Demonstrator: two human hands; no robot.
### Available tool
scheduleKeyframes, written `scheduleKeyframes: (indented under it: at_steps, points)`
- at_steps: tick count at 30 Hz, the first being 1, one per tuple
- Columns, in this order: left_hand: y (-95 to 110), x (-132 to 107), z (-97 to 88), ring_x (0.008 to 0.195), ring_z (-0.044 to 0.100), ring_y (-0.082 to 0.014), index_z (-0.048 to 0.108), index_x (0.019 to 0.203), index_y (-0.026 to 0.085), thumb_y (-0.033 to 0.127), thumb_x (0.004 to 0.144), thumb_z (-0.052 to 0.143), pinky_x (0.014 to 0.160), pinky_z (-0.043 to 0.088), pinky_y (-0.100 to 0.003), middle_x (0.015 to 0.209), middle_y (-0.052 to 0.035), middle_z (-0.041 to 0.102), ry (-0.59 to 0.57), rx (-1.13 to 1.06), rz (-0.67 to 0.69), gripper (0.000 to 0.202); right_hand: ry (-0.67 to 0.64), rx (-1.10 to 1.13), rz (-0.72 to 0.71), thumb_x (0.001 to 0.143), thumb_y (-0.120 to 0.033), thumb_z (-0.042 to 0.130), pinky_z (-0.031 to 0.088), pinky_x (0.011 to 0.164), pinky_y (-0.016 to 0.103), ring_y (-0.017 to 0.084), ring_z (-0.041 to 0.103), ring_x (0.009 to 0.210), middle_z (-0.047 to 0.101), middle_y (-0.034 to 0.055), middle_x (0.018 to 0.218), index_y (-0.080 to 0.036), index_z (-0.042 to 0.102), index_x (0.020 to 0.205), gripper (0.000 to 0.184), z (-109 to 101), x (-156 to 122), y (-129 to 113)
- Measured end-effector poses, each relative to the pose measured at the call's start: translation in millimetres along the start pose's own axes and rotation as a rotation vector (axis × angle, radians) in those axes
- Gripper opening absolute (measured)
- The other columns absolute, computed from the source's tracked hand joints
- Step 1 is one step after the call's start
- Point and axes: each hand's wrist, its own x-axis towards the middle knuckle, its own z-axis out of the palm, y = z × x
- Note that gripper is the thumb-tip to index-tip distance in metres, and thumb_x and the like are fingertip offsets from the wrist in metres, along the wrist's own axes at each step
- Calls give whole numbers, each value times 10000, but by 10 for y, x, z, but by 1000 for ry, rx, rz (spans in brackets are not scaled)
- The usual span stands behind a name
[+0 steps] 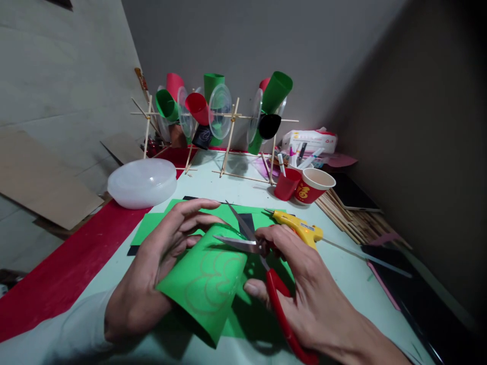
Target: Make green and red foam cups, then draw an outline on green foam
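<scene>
My left hand (152, 263) is wrapped round a rolled tube of green paper (213, 276) with curved scale-like lines drawn on its side. The tube is tilted, its dark open end facing down toward me. In my right hand (304, 284) is a pair of scissors with red handles (279, 309). Their blades are spread apart at the tube's upper end, one of them lying across the green paper. Whether the paper sits between the blades I cannot tell. Flat green paper sheets (148, 228) and bits of black paper lie beneath my hands.
Just beyond my right hand lies a yellow glue gun (300, 225) with a glue stick. Red cups (312, 185), one holding pens, stand behind it. A stick frame (230, 137) carries paper tubes and clear discs. Plastic lids (142, 182) sit left; wooden sticks (342, 215) lie right.
</scene>
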Motion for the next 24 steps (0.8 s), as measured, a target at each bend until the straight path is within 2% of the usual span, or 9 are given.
scheduleKeyframes:
  at_steps: [5, 15, 19, 24]
  points:
    - [-60, 22, -16, 1247, 589, -161, 521, 1310, 464, 318, 900, 676, 948, 490, -119, 1264, 52, 635, -29, 45, 46, 461, -5, -8, 11, 886, -392, 681, 441, 749, 354, 213, 518, 879, 566, 20, 958, -229, 532, 1078, 293, -3, 10, -2]
    - [-30, 35, 0, 1240, 581, -139, 522, 1300, 496, 353, 849, 758, 952, 471, -93, 1245, 91, 640, -49, 39, 39, 529, -9, 59, 16, 869, -401, 715, 399, 685, 284, 160, 526, 764, 593, -15, 876, -229, 565, 1002, 264, 0, 24, -6]
    - [-56, 37, -3, 1217, 590, -133, 538, 1290, 494, 355, 839, 767, 945, 469, -84, 1241, 100, 649, -45, 2, 34, 525, -15, 70, 21, 857, -356, 740, 375, 614, 238, 112, 462, 645, 535, -65, 742, -235, 546, 898, 232, -15, 32, -22]
    - [14, 17, 17, 1230, 579, -135, 555, 1272, 481, 323, 797, 799, 956, 457, -86, 1217, 102, 660, -19, -17, 2, 557, -8, 36, 7, 865, -310, 703, 343, 557, 214, 89, 404, 589, 475, -76, 676, -216, 509, 818, 220, -31, 27, -41]
